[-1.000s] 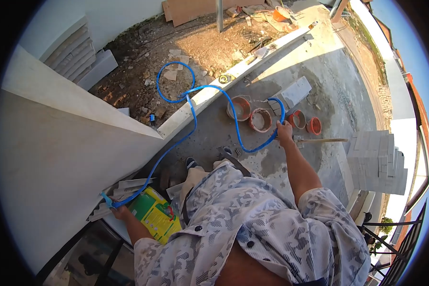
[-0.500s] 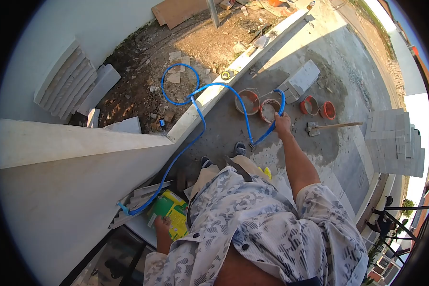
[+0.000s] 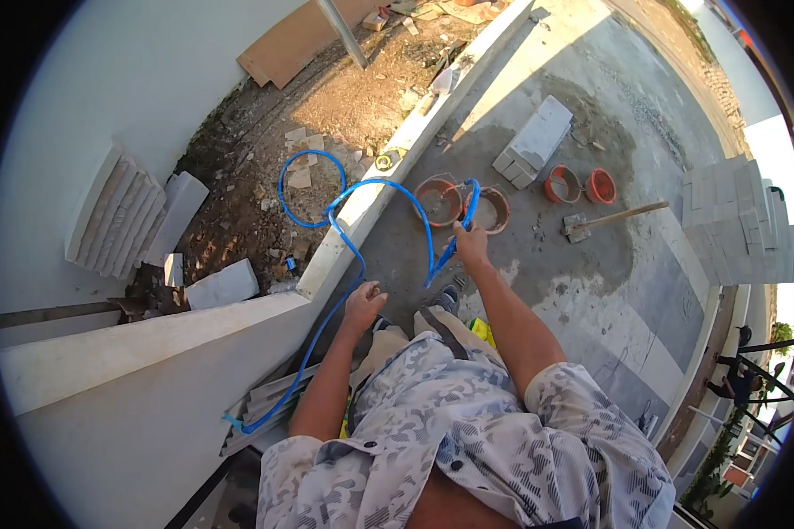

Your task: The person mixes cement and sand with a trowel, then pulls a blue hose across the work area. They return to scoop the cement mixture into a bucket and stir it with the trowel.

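Observation:
My right hand point(image 3: 469, 242) is closed around a blue hose point(image 3: 381, 182) near its end, which sticks up beside the buckets. The hose bends down below the hand, arches over the low wall, loops on the dirt and runs back along the wall to the lower left. My left hand point(image 3: 364, 306) hovers in front of my body, just right of the hose and apparently apart from it. Its fingers are loosely curled, with nothing visible in them. Beyond my right hand stand a bucket of greyish contents point(image 3: 487, 212) and another bucket point(image 3: 438, 201).
A low wall point(image 3: 397, 163) carries a yellow-black tape measure point(image 3: 385, 162). Two smaller orange buckets point(image 3: 601, 186) point(image 3: 562, 184), a long-handled tool point(image 3: 622, 220) and pale blocks point(image 3: 535, 141) occupy the concrete. More blocks point(image 3: 723, 220) are stacked right. A person point(image 3: 734, 381) is at far right.
My left hand has come up and forward from beside the green-yellow bag to near the hose. My right hand, still gripping the hose, has moved left in view. The view has shifted slightly.

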`<state>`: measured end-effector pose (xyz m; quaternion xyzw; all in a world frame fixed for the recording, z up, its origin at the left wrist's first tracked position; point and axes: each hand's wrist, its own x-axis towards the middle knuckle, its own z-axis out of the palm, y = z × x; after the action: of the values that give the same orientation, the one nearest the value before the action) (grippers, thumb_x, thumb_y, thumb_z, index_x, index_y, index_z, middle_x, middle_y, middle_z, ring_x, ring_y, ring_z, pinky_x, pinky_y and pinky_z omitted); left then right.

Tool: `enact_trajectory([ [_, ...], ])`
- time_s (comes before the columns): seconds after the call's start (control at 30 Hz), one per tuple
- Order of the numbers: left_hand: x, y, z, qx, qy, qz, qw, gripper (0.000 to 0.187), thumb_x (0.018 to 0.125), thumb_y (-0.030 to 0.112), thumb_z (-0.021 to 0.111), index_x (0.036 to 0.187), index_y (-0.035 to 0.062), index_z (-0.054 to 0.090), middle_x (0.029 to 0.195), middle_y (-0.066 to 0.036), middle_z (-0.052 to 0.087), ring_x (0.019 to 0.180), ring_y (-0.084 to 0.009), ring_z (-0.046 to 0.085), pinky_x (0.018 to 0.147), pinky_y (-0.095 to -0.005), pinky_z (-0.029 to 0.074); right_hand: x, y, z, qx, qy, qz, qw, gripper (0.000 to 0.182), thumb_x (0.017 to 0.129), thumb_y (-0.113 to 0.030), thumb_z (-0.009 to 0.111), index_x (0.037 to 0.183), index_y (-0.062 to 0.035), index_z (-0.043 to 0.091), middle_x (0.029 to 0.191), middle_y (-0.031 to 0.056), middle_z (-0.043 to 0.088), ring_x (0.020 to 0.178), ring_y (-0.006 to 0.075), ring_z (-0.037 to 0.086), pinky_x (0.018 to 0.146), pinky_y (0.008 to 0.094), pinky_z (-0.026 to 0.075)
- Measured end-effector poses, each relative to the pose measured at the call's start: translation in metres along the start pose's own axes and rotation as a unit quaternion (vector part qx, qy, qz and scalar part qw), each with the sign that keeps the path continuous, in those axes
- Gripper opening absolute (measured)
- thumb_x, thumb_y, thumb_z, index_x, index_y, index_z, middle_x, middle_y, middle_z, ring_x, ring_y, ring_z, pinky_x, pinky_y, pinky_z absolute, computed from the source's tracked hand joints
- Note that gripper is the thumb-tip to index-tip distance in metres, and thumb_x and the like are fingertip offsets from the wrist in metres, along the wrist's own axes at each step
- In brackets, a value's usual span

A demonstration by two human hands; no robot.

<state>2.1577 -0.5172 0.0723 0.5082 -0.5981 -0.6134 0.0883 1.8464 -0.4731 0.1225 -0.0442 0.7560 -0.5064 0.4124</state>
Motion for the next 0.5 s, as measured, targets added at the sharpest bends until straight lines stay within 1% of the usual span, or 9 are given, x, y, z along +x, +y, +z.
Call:
enact_trajectory([
  [0.07, 0.032, 0.040, 0.036, 0.097, -0.034, 0.087, 0.991, 0.055, 0.085, 0.025, 0.078, 0.132, 0.0000, 0.064, 0.120, -0.014, 0.071, 0.108, -0.0247, 0.069, 0.099, -0.0348, 0.052, 0.001, -0.005, -0.001, 0.024, -0.003, -0.020, 1.000, 0.022, 0.099, -0.022, 0.064, 0.106, -0.0044, 0.052, 0.080, 0.0107, 0.064, 0.060, 0.0216, 0.067, 0.049, 0.0368, 0.057],
  [0.1, 0.043, 0.052, 0.055, 0.107, -0.050, 0.112, 0.987, 0.054, 0.085, 0.027, 0.078, 0.131, 0.0004, 0.064, 0.120, -0.015, 0.071, 0.108, -0.0260, 0.069, 0.098, -0.0360, 0.052, 0.002, -0.008, -0.003, 0.035, -0.004, -0.030, 0.999, 0.022, 0.099, -0.021, 0.064, 0.102, -0.0039, 0.052, 0.079, 0.0104, 0.064, 0.057, 0.0209, 0.067, 0.047, 0.0352, 0.056],
  [0.17, 0.061, 0.073, 0.088, 0.127, -0.080, 0.158, 0.976, 0.053, 0.085, 0.029, 0.077, 0.128, 0.0011, 0.066, 0.119, -0.017, 0.072, 0.108, -0.0285, 0.069, 0.097, -0.0383, 0.053, 0.002, -0.017, -0.008, 0.057, -0.018, -0.015, 0.998, 0.022, 0.098, -0.021, 0.064, 0.103, -0.0038, 0.052, 0.078, 0.0104, 0.064, 0.057, 0.0208, 0.067, 0.046, 0.0352, 0.055],
  [0.2, 0.068, 0.081, 0.100, 0.132, -0.095, 0.140, 0.977, 0.050, 0.086, 0.030, 0.077, 0.125, 0.0013, 0.067, 0.116, -0.018, 0.072, 0.106, -0.0291, 0.070, 0.095, -0.0396, 0.053, 0.004, -0.020, -0.012, 0.069, -0.025, -0.006, 0.997, 0.022, 0.098, -0.021, 0.064, 0.103, -0.0037, 0.052, 0.078, 0.0104, 0.064, 0.057, 0.0207, 0.067, 0.046, 0.0353, 0.055],
  [0.27, 0.079, 0.101, 0.120, 0.144, -0.124, 0.103, 0.976, 0.045, 0.087, 0.032, 0.075, 0.119, 0.0018, 0.069, 0.109, -0.019, 0.073, 0.103, -0.0302, 0.070, 0.090, -0.0422, 0.053, 0.014, -0.026, -0.021, 0.052, -0.046, -0.008, 0.998, 0.022, 0.100, -0.022, 0.063, 0.104, -0.0042, 0.051, 0.080, 0.0102, 0.062, 0.061, 0.0214, 0.067, 0.049, 0.0371, 0.058],
  [0.33, 0.084, 0.120, 0.131, 0.191, -0.128, 0.062, 0.971, 0.033, 0.090, 0.031, 0.072, 0.106, 0.0017, 0.070, 0.094, -0.015, 0.071, 0.088, -0.0268, 0.068, 0.080, -0.0416, 0.051, 0.023, -0.025, -0.028, 0.042, -0.050, -0.006, 0.998, 0.022, 0.100, -0.023, 0.063, 0.101, -0.0050, 0.051, 0.078, 0.0094, 0.062, 0.061, 0.0211, 0.067, 0.049, 0.0367, 0.058],
  [0.37, 0.084, 0.129, 0.136, 0.214, -0.132, 0.040, 0.967, 0.029, 0.091, 0.030, 0.071, 0.099, 0.0017, 0.070, 0.086, -0.013, 0.070, 0.081, -0.0251, 0.067, 0.075, -0.0413, 0.050, 0.031, -0.020, -0.033, 0.040, -0.064, -0.008, 0.997, 0.030, 0.099, -0.026, 0.065, 0.113, -0.0017, 0.055, 0.080, 0.0104, 0.064, 0.061, 0.0207, 0.068, 0.051, 0.0350, 0.057],
  [0.47, 0.098, 0.117, 0.148, 0.234, -0.081, 0.109, 0.963, 0.030, 0.094, 0.032, 0.067, 0.088, 0.0024, 0.066, 0.076, -0.013, 0.063, 0.070, -0.0284, 0.061, 0.068, -0.0435, 0.046, 0.053, -0.002, -0.058, -0.130, -0.027, -0.106, 0.986, 0.052, 0.095, -0.032, 0.070, 0.128, 0.0061, 0.056, 0.098, 0.0253, 0.072, 0.094, 0.0402, 0.073, 0.085, 0.0487, 0.056],
  [0.5, 0.105, 0.110, 0.149, 0.241, -0.080, 0.112, 0.961, 0.030, 0.094, 0.032, 0.067, 0.088, 0.0023, 0.066, 0.076, -0.014, 0.063, 0.071, -0.0292, 0.061, 0.068, -0.0434, 0.046, 0.041, -0.017, -0.082, -0.177, -0.043, -0.092, 0.979, 0.066, 0.092, -0.034, 0.071, 0.141, 0.0049, 0.051, 0.116, 0.0311, 0.069, 0.115, 0.0463, 0.065, 0.100, 0.0482, 0.049],
])
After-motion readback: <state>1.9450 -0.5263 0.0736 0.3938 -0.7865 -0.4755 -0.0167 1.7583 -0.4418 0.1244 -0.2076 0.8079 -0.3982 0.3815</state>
